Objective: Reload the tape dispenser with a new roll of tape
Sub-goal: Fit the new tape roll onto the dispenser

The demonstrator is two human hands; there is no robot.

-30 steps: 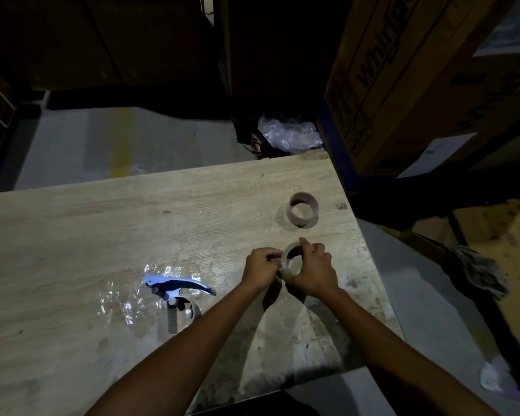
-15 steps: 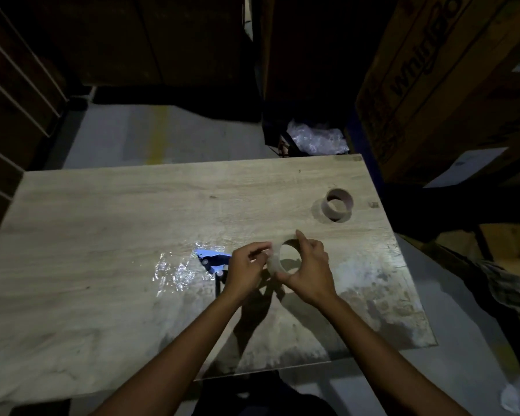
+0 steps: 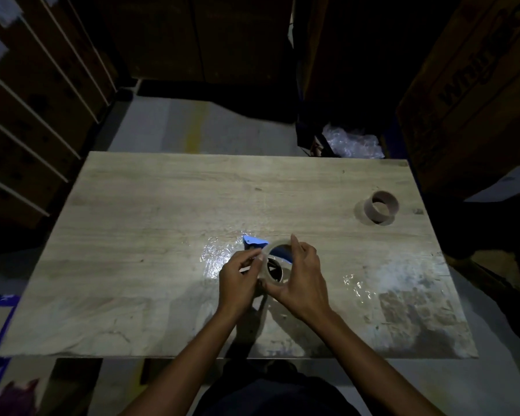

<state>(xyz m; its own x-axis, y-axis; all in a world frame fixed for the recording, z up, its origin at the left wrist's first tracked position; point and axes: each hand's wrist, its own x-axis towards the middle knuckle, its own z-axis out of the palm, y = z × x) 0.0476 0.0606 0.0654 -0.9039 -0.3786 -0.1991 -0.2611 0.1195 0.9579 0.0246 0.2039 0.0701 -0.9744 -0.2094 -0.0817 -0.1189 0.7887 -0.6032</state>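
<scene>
While poised low over the middle of the tabletop, held by both hands: new roll of tape, clear, tipped so the hole faces up toward the camera. Right hand curled around the roll's right side and underside, forefinger laid up along the far rim. Left hand pressed against the left rim, thumb and forefinger pinched together there, probably picking at the loose end, though too dim to be sure.

Directly beneath and behind the roll: tape dispenser, mostly hidden, only a blue part peeking out past the far rim and through the hole; a dark hub-like shape visible through the hole too, but unclear whether roll and hub are touching. Shiny plastic film lying just left of the hands. Well apart, near the far right corner: bare cardboard core, upright.

Judged progress: about midway. Old core apparently out and set aside; fresh roll brought to the dispenser but not clearly seated. Remaining: seat the roll on the hub, free the end, thread it to the blade.
</scene>
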